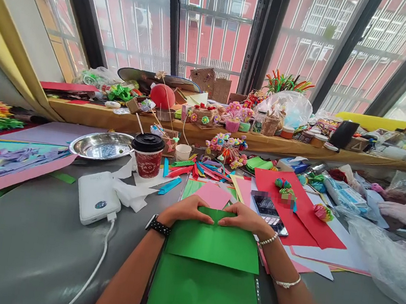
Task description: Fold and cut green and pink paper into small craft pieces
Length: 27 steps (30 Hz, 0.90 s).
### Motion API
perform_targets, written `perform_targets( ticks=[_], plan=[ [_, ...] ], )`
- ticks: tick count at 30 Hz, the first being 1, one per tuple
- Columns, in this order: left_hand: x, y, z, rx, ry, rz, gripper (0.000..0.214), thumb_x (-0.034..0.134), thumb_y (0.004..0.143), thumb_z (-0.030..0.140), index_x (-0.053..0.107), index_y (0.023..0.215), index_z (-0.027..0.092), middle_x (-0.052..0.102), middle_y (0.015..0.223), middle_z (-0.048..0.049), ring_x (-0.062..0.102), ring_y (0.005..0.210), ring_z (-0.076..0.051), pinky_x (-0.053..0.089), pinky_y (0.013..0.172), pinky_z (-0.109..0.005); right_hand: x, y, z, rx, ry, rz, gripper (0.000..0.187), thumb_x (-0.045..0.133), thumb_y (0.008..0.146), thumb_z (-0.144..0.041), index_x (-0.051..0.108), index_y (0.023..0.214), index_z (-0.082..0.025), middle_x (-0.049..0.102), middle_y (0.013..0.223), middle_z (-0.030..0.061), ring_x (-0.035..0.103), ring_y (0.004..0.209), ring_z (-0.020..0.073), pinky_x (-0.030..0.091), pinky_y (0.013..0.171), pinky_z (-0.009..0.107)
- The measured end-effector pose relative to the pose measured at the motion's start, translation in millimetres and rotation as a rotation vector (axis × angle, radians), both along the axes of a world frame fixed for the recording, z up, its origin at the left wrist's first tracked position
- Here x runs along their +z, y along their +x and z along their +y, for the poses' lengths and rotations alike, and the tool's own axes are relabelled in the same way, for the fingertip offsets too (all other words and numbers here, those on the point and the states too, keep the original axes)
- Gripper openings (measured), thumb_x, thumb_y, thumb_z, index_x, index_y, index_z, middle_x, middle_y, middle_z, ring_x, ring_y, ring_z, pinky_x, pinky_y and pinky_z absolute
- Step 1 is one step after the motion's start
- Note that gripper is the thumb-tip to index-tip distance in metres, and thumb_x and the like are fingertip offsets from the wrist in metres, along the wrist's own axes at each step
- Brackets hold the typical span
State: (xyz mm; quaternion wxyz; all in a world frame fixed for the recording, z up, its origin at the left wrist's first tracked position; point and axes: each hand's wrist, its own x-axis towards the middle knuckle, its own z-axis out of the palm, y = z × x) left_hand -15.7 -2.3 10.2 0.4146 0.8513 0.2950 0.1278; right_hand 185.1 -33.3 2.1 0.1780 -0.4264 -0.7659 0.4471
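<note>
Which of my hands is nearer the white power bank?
Left. Your left hand sits to the right of the white power bank, holding green paper; your right hand is farther right, on the same paper.

Shows as a smooth, bright green, rectangular paper layer (214, 244), pinched near the middle of its 12 o'clock edge. Overlaps a matching green, rectangular paper layer (206, 290) extending flat toward 6 o'clock. Unclear whether folded or separate.

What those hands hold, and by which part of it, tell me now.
Green paper, by its far edge: the left hand and right hand grip it either side of the middle, thumbs on the near face.
</note>
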Motion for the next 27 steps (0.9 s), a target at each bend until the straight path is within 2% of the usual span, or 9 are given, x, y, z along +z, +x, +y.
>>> perform_targets(
  ticks=[5,12,18,22,27],
  plan=[
    [-0.1,-0.3,-0.4,-0.019,0.001,-0.054,0.034,0.059,0.06,0.044,0.053,0.051,0.011,0.034,0.05,0.0062,0.027,0.049,-0.005,0.023,0.044,-0.017,0.4,-0.1,-0.7,-0.021,-0.037,0.017,0.036,0.057,0.062,-0.047,0.054,0.057,-0.011,0.037,0.047,-0.0055,0.031,0.042,0.0041,0.023,0.037,0.017],
    [-0.2,0.4,-2.9,0.036,-0.002,-0.054,0.035,0.06,0.058,0.045,0.052,0.05,0.011,0.034,0.049,0.0065,0.027,0.049,-0.005,0.022,0.044,-0.017,1.8,-0.2,-3.0,-0.042,-0.152,0.07,0.038,0.058,0.061,-0.047,0.06,0.07,-0.01,0.049,0.055,-0.0022,0.039,0.044,0.006,0.031,0.039,0.017],
    [1.7,1.3,-4.3,0.032,0.022,-0.067,0.039,0.057,0.06,0.047,0.047,0.048,0.012,0.032,0.05,0.0062,0.027,0.05,-0.005,0.021,0.044,-0.018,4.6,1.1,-3.4,-0.048,-0.152,0.097,0.037,0.059,0.06,-0.047,0.059,0.067,-0.011,0.048,0.054,-0.0026,0.04,0.045,0.0061,0.032,0.04,0.018],
    [-0.6,1.3,-3.3,0.014,0.036,-0.063,0.037,0.056,0.062,0.047,0.049,0.052,0.011,0.034,0.051,0.0057,0.028,0.051,-0.006,0.022,0.044,-0.018,5.0,1.3,-2.4,-0.044,-0.138,0.097,0.038,0.059,0.06,-0.048,0.058,0.065,-0.011,0.048,0.054,-0.0026,0.041,0.047,0.007,0.032,0.042,0.018],
    [0.8,2.1,-4.5,0.046,0.06,-0.064,0.04,0.056,0.062,0.047,0.043,0.047,0.012,0.029,0.05,0.0063,0.025,0.05,-0.005,0.02,0.044,-0.018,4.2,1.5,0.1,-0.048,-0.106,0.087,0.037,0.059,0.059,-0.048,0.055,0.061,-0.011,0.043,0.051,-0.0043,0.036,0.044,0.0054,0.028,0.039,0.017]
  ],
)
